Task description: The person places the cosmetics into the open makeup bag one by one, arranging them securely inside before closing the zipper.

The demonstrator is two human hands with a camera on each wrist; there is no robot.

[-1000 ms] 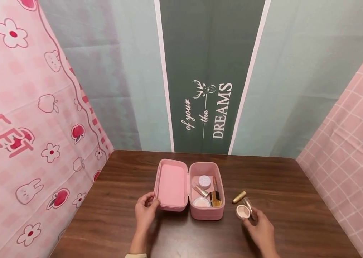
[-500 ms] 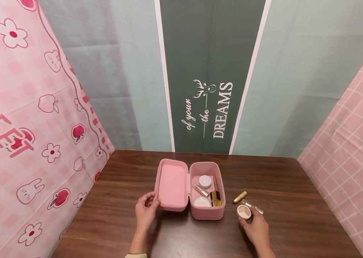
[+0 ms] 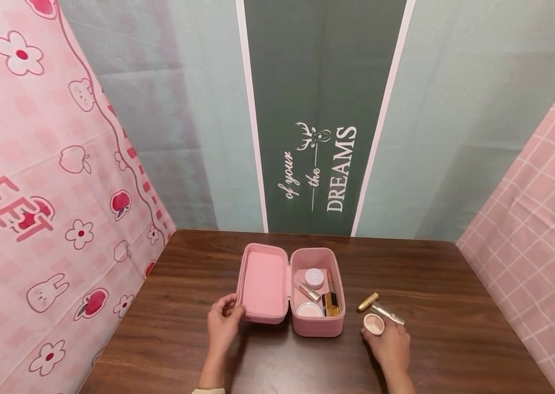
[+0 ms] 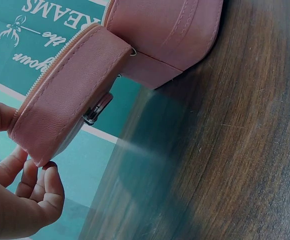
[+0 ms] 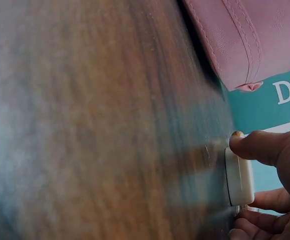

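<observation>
A pink makeup case (image 3: 317, 325) stands unzipped on the wooden table, its lid (image 3: 264, 284) folded out to the left. My left hand (image 3: 223, 323) grips the lid's near left corner; in the left wrist view thumb and fingers hold that corner off the table. To the right of the case, my right hand (image 3: 389, 347) pinches a round cream compact (image 3: 374, 324) with a pale powder face, thumb on one edge and fingers on the other. A slim clear-and-gold tube (image 3: 388, 313) lies against its fingertips. Just behind is a gold lipstick tube (image 3: 368, 302).
Inside the case lie a white round jar (image 3: 314, 278), a white round compact (image 3: 309, 310), a small tube (image 3: 308, 290), a brown stick and a black-and-gold item (image 3: 330, 303). Printed cloths hang behind the table (image 3: 430, 284) and at both sides.
The slim tube has swung round to lie flatter, pointing right. My right hand has shifted slightly left around the compact. My left hand keeps its hold on the lid.
</observation>
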